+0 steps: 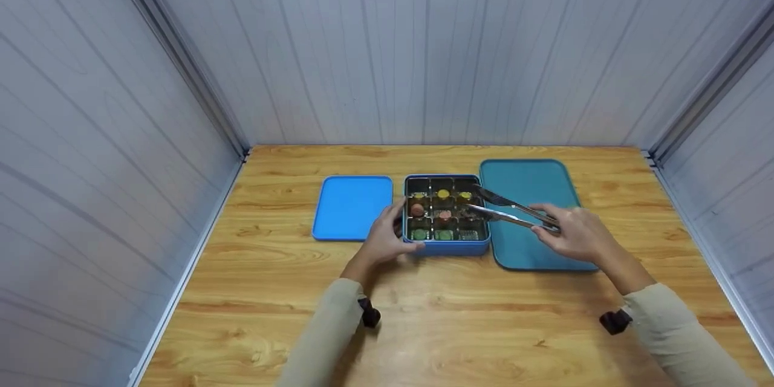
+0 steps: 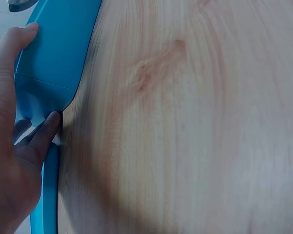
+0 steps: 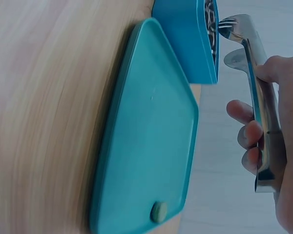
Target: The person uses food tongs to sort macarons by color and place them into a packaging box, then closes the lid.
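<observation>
A blue box (image 1: pixel 456 248) with a clear divided insert stands in the middle of the table. Small round pieces lie in its compartments: yellow ones (image 1: pixel 443 194), reddish ones (image 1: pixel 445 215) and green ones (image 1: pixel 444 234). My left hand (image 1: pixel 387 237) holds the box at its front left corner, thumb on the front wall and fingers along the left side. In my right hand (image 1: pixel 574 231) is a pair of metal serving tongs (image 3: pixel 263 102), with one forked end and one spoon end. Their parted tips are over the right column of the box, and no piece shows between them.
Left of the box lies a flat blue lid (image 1: pixel 352 208). On the right, a teal tray (image 1: pixel 526 175) lies against the box, with one round green piece (image 3: pixel 159 212) near its end. White panel walls (image 1: pixel 423 60) stand at the back and both sides.
</observation>
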Tool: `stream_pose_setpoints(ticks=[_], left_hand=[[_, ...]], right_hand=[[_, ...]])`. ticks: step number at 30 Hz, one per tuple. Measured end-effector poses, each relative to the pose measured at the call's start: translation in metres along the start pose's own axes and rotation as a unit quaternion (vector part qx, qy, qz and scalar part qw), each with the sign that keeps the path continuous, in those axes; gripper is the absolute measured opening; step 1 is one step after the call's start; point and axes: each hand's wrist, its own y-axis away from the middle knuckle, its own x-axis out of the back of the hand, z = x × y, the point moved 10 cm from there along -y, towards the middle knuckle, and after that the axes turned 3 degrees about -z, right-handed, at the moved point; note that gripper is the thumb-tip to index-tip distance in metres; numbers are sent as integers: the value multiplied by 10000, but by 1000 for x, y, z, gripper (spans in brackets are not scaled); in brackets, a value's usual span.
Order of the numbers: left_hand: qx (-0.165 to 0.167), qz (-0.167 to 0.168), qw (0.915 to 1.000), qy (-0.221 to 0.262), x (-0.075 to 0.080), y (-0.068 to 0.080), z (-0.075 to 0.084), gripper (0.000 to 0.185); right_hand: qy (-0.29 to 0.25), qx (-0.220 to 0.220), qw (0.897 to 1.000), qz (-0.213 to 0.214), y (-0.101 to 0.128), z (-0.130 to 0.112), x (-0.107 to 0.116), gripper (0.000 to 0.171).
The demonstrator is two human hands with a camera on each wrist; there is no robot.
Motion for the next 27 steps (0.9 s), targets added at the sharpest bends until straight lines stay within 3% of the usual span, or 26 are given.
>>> stream_pose_setpoints(ticks=[7,13,19,27], left_hand=[[164,-90,9997,153,2,4,11,122],[148,-63,9998,153,2,4,11,123],[107,0,9997,207,1,2,3,124],[404,-81,9990,170,1,3,13,120]], right_hand=[[96,-139,9993,342,18,20,13,42],[80,-244,9983,530,33,38,21,41],[155,-446,9973,570,46,60,25,41],[167,-788,9957,465,63,90,25,43]])
